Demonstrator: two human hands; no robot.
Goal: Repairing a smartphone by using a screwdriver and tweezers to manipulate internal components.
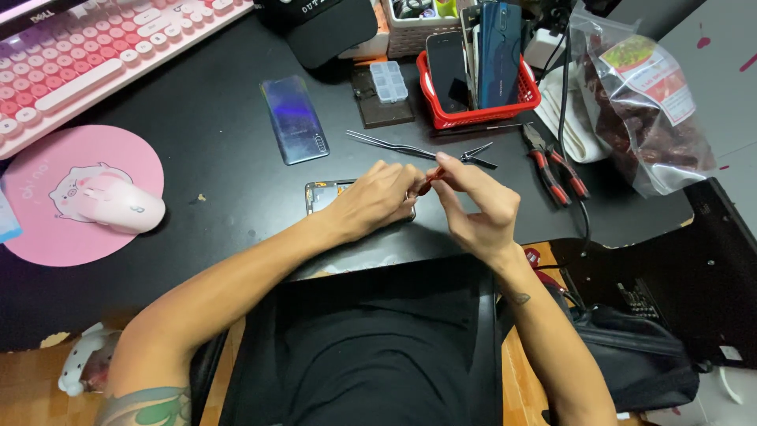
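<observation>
Slippage is the risk: a small red-handled screwdriver (pixel 430 180) is pinched by the right hand (pixel 481 209) at frame centre, while the opened phone (pixel 323 195) is pressed down by the left hand (pixel 374 201); its parts could be scratched.

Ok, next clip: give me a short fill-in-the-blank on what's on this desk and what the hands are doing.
1. The right hand pinches a small tool with a ____ handle.
2. The left hand rests on an opened phone lying on the ____ desk.
3. The pink mouse sits on a round ____ mouse pad.
4. Several phones stand upright in a red ____.

Missing words: red; black; pink; basket
</observation>
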